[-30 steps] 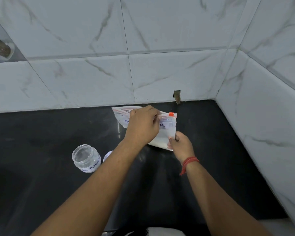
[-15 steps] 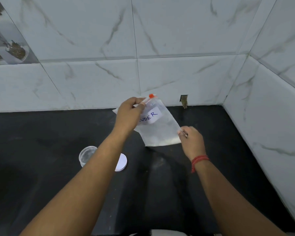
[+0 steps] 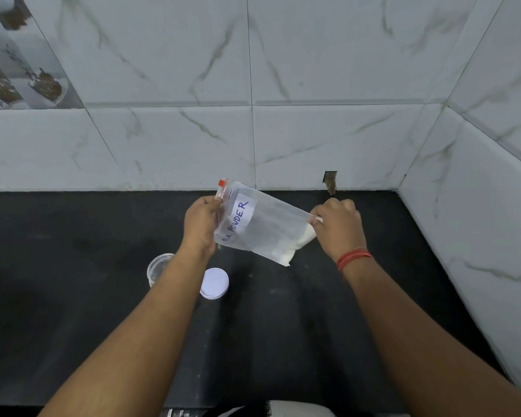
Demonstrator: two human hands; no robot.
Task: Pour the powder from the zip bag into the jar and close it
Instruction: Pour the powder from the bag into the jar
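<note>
A clear zip bag (image 3: 265, 227) labelled "MILK POWDER" is held in the air above the black counter, turned on its side. My left hand (image 3: 200, 225) grips its zip end, where an orange slider shows. My right hand (image 3: 339, 225) pinches the bag's bottom corner. White powder lies in the lower right part of the bag. An open clear jar (image 3: 158, 267) stands on the counter below, partly hidden by my left forearm. Its white lid (image 3: 214, 282) lies flat just right of that forearm.
The black counter (image 3: 73, 266) runs to white marble-look tiled walls at the back and right. A small notch (image 3: 330, 182) sits in the back wall at counter level. A white object (image 3: 298, 409) shows at the bottom edge.
The bag has been lifted off the counter and turned sideways. My right hand moved up and right along its bottom edge. My left hand stays on the zip end.
</note>
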